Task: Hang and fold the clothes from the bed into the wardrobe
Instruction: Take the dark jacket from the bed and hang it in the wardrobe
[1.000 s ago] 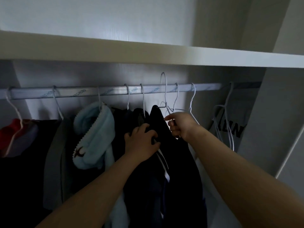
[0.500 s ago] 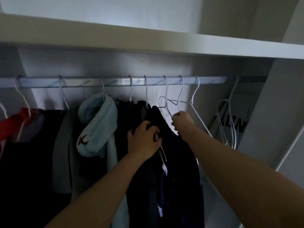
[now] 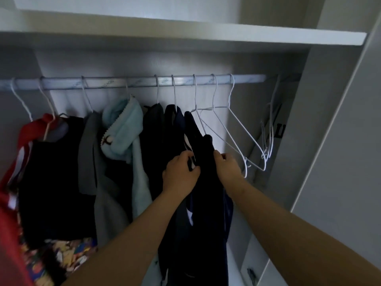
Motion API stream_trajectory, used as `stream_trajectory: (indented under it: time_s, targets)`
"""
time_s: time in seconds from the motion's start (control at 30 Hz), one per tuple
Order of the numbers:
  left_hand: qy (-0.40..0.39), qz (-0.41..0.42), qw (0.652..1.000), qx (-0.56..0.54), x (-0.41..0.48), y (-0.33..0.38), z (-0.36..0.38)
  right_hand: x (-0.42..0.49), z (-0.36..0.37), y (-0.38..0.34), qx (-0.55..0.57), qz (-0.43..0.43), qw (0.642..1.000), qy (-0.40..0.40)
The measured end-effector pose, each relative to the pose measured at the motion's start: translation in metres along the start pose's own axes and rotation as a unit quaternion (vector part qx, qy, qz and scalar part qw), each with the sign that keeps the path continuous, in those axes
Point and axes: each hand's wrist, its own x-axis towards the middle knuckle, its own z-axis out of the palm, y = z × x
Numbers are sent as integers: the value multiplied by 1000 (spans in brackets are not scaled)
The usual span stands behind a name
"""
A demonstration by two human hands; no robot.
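Left grip (image 3: 181,174) clenched on a fold of the dark navy garment with white trim (image 3: 208,213), fingers curled in, pinching fabric. Right grip (image 3: 227,168) grasping the same garment's other edge, thumb on top. Which part of the fabric its fingers hold, cannot tell. The garment hangs between the two grips, top end just above them, rest dropping below the forearms. Straight above both grips: silver wardrobe rail (image 3: 140,82), and the flat white shelf (image 3: 185,36) above that. Just beyond the right grip, on its outer side: two bare white wire hangers (image 3: 231,96) on the rail. Further out on that side, a bunch of white hangers (image 3: 268,141) against the wardrobe wall. Outward from the left grip, in order: more dark clothes touching the held one, pale blue fleece garment (image 3: 125,129), grey garment (image 3: 92,151), black garment (image 3: 55,182), red garment (image 3: 31,129), all on wire hangers.
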Motion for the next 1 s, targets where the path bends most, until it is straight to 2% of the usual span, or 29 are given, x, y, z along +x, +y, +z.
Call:
stream_trajectory:
  time_s: [0.13, 0.27, 0.5, 0.63, 0.9, 1.0]
  targets:
    - [7, -36, 997, -63, -60, 4, 22, -48, -25, 43, 35, 36, 998, -33]
    - [-37, -114, 985, -123, -130, 14, 55, -114, -76, 95, 22, 94, 994, -47]
    - [-112, -196, 965, -135, -286, 58, 124, -247, -179, 189, 16, 181, 982, -53]
    - [-171, -238, 944, -151, -372, 82, 140, -324, -218, 226, 24, 261, 963, -63]
    - [-280, -310, 901, -119, -510, 82, 156, -463, -241, 292, 44, 387, 920, -42]
    - [-322, -311, 887, -115, -555, 68, 153, -518, -231, 311, 59, 425, 903, -13]
